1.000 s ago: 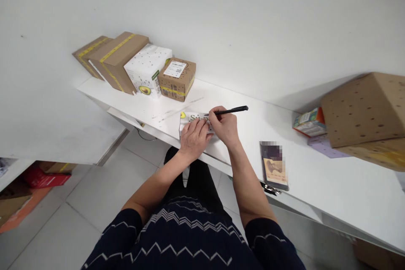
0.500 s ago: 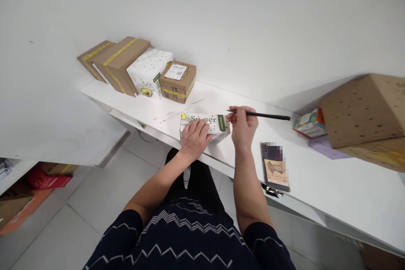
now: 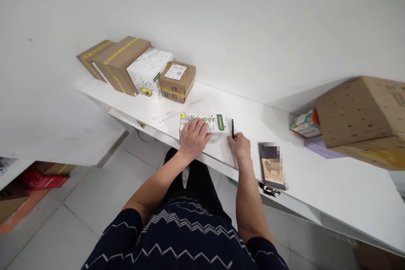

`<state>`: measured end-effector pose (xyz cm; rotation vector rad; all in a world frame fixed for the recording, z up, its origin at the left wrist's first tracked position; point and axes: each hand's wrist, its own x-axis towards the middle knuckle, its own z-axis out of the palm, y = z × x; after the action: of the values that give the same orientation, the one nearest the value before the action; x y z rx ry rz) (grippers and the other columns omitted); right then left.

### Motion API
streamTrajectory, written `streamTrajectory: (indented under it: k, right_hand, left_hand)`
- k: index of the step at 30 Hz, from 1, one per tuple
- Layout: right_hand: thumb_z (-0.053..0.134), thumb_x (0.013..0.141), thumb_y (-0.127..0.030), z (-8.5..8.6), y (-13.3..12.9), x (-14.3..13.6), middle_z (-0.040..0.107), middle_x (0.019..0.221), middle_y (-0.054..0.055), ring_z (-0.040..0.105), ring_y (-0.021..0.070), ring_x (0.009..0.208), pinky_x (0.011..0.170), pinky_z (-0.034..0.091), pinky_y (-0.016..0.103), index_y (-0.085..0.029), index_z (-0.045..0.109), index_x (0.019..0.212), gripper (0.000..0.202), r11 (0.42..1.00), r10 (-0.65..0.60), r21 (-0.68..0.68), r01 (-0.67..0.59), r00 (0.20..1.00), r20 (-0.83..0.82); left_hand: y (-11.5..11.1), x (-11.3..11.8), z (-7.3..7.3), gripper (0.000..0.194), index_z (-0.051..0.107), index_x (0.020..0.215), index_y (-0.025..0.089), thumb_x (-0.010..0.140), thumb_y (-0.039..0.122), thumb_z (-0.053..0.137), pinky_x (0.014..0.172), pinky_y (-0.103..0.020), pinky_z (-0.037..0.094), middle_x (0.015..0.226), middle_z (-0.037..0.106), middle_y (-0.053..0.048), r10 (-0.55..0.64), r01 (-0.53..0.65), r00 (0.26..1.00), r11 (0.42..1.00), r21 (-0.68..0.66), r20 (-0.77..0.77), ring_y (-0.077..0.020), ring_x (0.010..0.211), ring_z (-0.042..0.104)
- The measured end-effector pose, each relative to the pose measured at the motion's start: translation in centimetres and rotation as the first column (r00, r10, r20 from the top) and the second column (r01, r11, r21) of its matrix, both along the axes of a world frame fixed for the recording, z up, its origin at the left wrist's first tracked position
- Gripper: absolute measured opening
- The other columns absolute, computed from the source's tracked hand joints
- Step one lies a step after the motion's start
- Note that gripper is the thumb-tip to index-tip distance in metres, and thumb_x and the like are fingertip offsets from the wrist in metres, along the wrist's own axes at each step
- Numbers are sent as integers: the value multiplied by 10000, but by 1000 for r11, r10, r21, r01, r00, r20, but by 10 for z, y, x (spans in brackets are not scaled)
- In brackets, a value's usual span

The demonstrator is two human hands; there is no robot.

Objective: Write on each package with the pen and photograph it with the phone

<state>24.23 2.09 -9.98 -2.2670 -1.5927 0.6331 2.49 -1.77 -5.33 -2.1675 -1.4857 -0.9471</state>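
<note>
A small white box [image 3: 218,128] with green lettering and an avocado print lies near the front edge of the white shelf. My left hand [image 3: 194,137] rests over it, fingers across the top and thumb along the near side, holding it. Just right of the box, my right hand [image 3: 240,145] is low at the shelf surface, its fingers closed on a black pencil [image 3: 233,128]. The pencil's blunt end points away from me beside the box's right end; the other end is hidden by the hand. A phone [image 3: 272,166] with a banknote picture lies right of my right hand.
Back left stand two brown cartons [image 3: 122,63], a white avocado box [image 3: 148,69] and a small labelled brown box [image 3: 178,82]. At right are a large brown carton [image 3: 351,114], an orange-blue box [image 3: 306,124] and a purple box [image 3: 324,147]. Metal hardware [image 3: 269,190] sits at the front edge.
My right hand has come down and toward me. The pencil has turned from lying sideways to pointing away beside the box. My left hand and the white box stay put.
</note>
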Motion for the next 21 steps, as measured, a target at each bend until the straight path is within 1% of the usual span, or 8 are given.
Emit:
streamTrajectory:
  k: [5, 7, 10, 12, 15, 16, 18, 21]
  right_hand:
    - [571, 877, -398, -1, -5, 1, 730, 952, 140, 659, 258, 893, 779, 463, 333, -134, 665, 1112, 365, 1000, -21, 20, 22, 999, -45]
    - [550, 880, -442, -1, -13, 6, 724, 910, 129, 656, 257, 859, 778, 467, 337, -126, 662, 1139, 424, 999, -31, 32, 33, 997, -71]
    - [510, 878, -460, -4, -32, 18, 708, 883, 139, 646, 281, 860, 823, 468, 374, -116, 676, 1124, 455, 990, -98, 98, 106, 992, -80]
    - [481, 885, -426, -6, -47, 30, 698, 953, 185, 630, 320, 965, 899, 454, 417, -96, 683, 1122, 454, 968, -169, 188, 169, 986, -13]
    - [504, 879, -459, -6, -69, 51, 617, 1244, 257, 530, 405, 1192, 1001, 405, 510, -92, 638, 1258, 544, 923, -313, 284, 259, 935, 165]
    - [536, 860, -507, -6, -75, 57, 552, 1359, 263, 479, 439, 1254, 1018, 389, 550, -108, 602, 1325, 616, 916, -354, 275, 292, 911, 211]
    - [581, 812, -608, -5, -85, 65, 420, 1509, 257, 391, 495, 1332, 1038, 360, 621, -133, 504, 1438, 790, 916, -392, 191, 352, 883, 256]
    - [557, 795, -674, -2, -91, 71, 387, 1539, 262, 361, 507, 1364, 1075, 333, 645, -102, 383, 1512, 933, 925, -376, 43, 377, 894, 246]
  left_hand:
    - [0, 0, -1, 325, 675, 1191, 206, 983, 415, 539, 999, -392, 443, 1266, 713, -90, 4, -4, 1000, 1000, -30, -1, -258, 1223, 627]
    - [0, -1, -1, 325, 676, 1191, 207, 984, 415, 538, 1002, -392, 443, 1268, 712, -92, 6, -6, 1000, 1000, -28, -3, -259, 1225, 626]
    - [0, -1, -3, 325, 675, 1192, 207, 986, 415, 535, 1001, -390, 443, 1274, 709, -88, 0, 0, 1000, 1000, -18, -7, -256, 1229, 624]
    - [1, -1, -3, 325, 680, 1181, 209, 989, 424, 530, 994, -389, 445, 1271, 713, -79, 2, -2, 1000, 1000, -5, -9, -253, 1219, 631]
    - [0, -1, -4, 321, 683, 1173, 213, 994, 426, 522, 987, -393, 445, 1267, 718, -70, 9, -9, 1000, 1000, 11, -9, -252, 1209, 639]
    - [0, -1, -4, 317, 683, 1172, 214, 996, 421, 521, 986, -395, 445, 1268, 719, -69, 12, -12, 1000, 1000, 19, -9, -251, 1209, 641]
    - [0, -1, -4, 303, 683, 1170, 215, 1000, 408, 521, 985, -396, 443, 1270, 719, -64, 20, -20, 1000, 999, 44, -11, -248, 1208, 644]
    - [0, -1, -5, 294, 683, 1164, 210, 1001, 398, 526, 988, -392, 437, 1268, 722, -49, 25, -24, 1000, 996, 81, -17, -245, 1202, 650]
